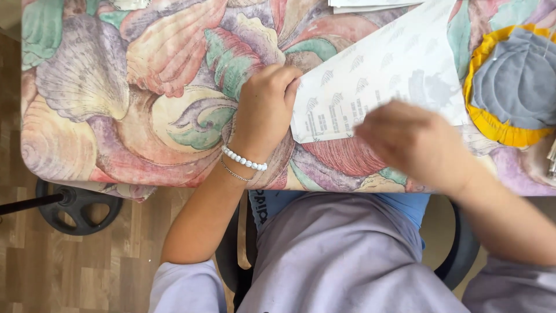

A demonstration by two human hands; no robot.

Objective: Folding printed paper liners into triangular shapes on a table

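From the head camera, a sheet of white paper (376, 87) printed with pale grey shell-like marks and small dark text lies flat on a table covered with a shell-patterned cloth (116, 87) in pinks, greens and creams. The sheet runs slantwise from the near middle of the table up toward the far right, and its far end is cut off by the top edge of the view.

The left hand (265, 110), curled into a loose fist, presses on the sheet's near-left corner, with the fingertips folded under; whether they pinch the paper's edge cannot be told. A white bead bracelet (244, 159) and a thin chain sit on that wrist. The right hand (414, 142) is over the sheet's lower right edge and is blurred, so its grip cannot be made out.

Just right of the sheet lies a round grey fabric piece with a yellow rim (509, 87), partly cut off at the right edge.
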